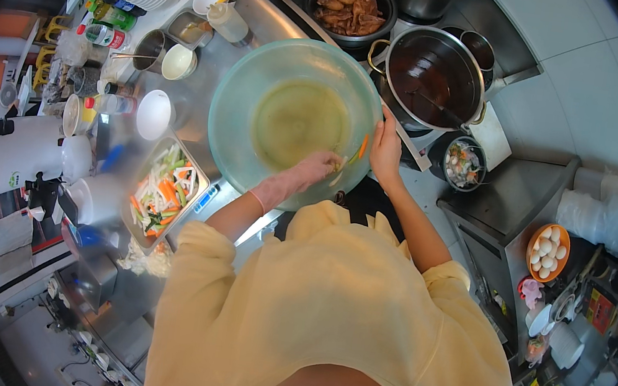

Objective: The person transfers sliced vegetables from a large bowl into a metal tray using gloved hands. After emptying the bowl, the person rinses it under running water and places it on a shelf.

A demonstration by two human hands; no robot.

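A wide translucent green plastic basin (239, 98) with a shallow pool of yellowish liquid (301, 117) stands tilted toward me on the steel counter's edge. My left hand (320, 168), in a thin pinkish glove, is inside it at the near right wall. Its fingertips are bunched on small vegetable pieces; what they hold is partly hidden. Beside them a carrot strip (363, 146) and some pale and green bits cling to the wall. My bare right hand (387, 147) grips the basin's right rim. To the left sits a steel tray (204, 185) of cut mixed vegetables (167, 193).
Beyond the basin are a pot of dark liquid (433, 75) with a ladle and a pan of browned meat pieces (351, 10). A black container of scraps (464, 164) stands right. Bowls (153, 114), bottles (111, 35) and a digital scale (206, 199) line the left; eggs (548, 251) lie far right.
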